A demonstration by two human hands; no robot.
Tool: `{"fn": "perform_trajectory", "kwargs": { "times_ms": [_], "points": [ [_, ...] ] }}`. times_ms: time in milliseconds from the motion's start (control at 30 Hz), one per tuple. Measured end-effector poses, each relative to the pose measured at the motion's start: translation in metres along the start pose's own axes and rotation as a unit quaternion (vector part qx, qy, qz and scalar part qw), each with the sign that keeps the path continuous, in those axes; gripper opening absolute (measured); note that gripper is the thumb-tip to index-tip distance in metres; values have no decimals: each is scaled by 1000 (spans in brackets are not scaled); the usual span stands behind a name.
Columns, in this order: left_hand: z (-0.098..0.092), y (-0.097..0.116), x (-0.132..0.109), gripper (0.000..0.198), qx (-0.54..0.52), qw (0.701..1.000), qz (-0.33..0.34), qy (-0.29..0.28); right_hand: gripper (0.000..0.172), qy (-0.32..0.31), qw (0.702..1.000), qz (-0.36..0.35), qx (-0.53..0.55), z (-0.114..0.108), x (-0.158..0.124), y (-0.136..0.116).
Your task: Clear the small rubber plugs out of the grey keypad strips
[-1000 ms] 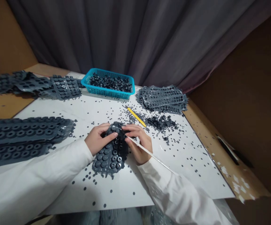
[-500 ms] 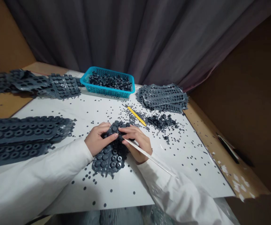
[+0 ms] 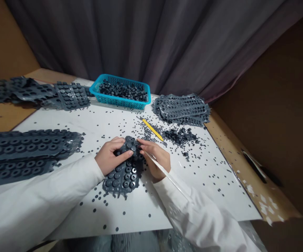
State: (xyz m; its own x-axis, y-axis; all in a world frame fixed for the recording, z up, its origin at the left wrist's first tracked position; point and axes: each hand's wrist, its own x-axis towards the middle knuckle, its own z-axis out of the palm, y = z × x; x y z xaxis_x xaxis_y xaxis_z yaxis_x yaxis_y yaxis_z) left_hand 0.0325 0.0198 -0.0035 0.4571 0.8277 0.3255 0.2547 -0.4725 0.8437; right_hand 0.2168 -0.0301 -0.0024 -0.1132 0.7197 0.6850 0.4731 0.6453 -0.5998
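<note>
My left hand (image 3: 110, 156) grips the upper part of a dark grey moulded rubber sheet (image 3: 120, 177) covered in rows of round studs and rings. Its thumb presses on the studs, and the sheet bends at that spot. At the sheet's upper right edge, my right hand (image 3: 157, 160) is closed around a thin white stick (image 3: 168, 177). The stick slants back over the right sleeve. Its tip is by the fingertips, too small to make out. Whether the right fingers also pinch a small rubber piece is hidden.
A blue basket (image 3: 120, 101) of small dark parts stands at the back. Perforated sheets (image 3: 181, 108) lie right of it, near a yellow stick (image 3: 153, 130) and a pile of dark pieces (image 3: 181, 135). More studded sheets (image 3: 22, 147) lie left. Small discs are scattered over the white board (image 3: 193, 189).
My right fingers have shifted slightly right, away from the left thumb, with the white stick. More of the sheet's bent upper part shows. The left hand has hardly moved.
</note>
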Motion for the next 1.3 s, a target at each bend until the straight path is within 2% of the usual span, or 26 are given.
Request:
{"fn": "perform_trajectory", "kwargs": {
  "times_ms": [200,433,667,733,900,1000,1100,1200,1300],
  "points": [
    [-1,0,1,24,-9,1000,-16,7,9,-44,998,-3,43,-4,5,-8],
    [-1,1,2,23,-13,1000,-1,15,9,-46,997,-22,54,-4,4,-3],
    [-1,-1,1,24,9,1000,13,-2,9,-55,995,-64,-44,0,0,1],
    [0,-2,0,24,9,1000,11,-8,9,-42,995,-59,-63,0,0,1],
    [0,0,0,22,-37,999,-29,-7,9,57,995,47,-61,-3,2,-2],
    [1,0,0,26,-109,991,-76,5,5,84,994,44,-52,-6,5,-7],
    [1,-1,0,29,-171,981,-97,-4,4,47,998,16,-28,-6,6,-11],
    [1,-5,-1,30,-188,978,-87,-15,5,5,1000,13,-2,-5,5,-11],
    [2,-5,-1,22,-178,980,-93,0,3,8,1000,28,5,-5,5,-11]
  ]
}}
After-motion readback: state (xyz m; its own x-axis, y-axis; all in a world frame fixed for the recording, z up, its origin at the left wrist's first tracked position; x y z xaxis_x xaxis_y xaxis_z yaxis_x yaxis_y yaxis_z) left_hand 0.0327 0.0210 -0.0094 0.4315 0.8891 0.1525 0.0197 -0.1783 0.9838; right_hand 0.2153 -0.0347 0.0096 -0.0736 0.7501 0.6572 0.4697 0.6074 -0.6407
